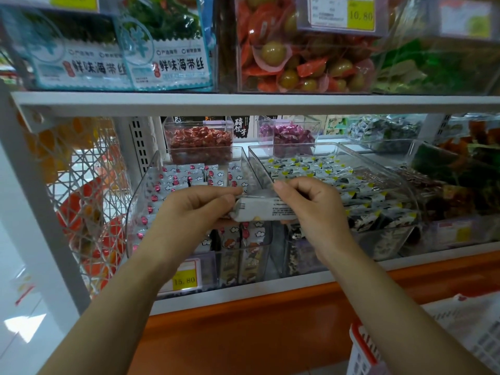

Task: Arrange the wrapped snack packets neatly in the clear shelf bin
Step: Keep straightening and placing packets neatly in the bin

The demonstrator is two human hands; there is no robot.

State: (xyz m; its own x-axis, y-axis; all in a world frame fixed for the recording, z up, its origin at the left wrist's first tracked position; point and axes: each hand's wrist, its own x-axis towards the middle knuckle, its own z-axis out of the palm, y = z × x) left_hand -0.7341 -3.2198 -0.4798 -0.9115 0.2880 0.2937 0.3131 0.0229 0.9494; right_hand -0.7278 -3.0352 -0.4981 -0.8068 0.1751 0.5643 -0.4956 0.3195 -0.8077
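Item: wrapped snack packet [266, 209], centre frame, hovering above the clear shelf bin [134, 212]. Left hand [194, 209] and right hand [311, 209] are each pinching one end in their grip. The step is calling for level lowering, edges squared to the shelved packets [173, 180].

White wrapped packet [263, 209] held level over clear bin [142, 191] of pink-marked packets [173, 180].

1. The clear shelf bin [140, 196] sits just left of a second bin [414, 201].
2. A packet [266, 209], pinched between left hand [189, 209] and right hand [313, 207], is before both bins.
3. A smaller bin [198, 128] stands behind.
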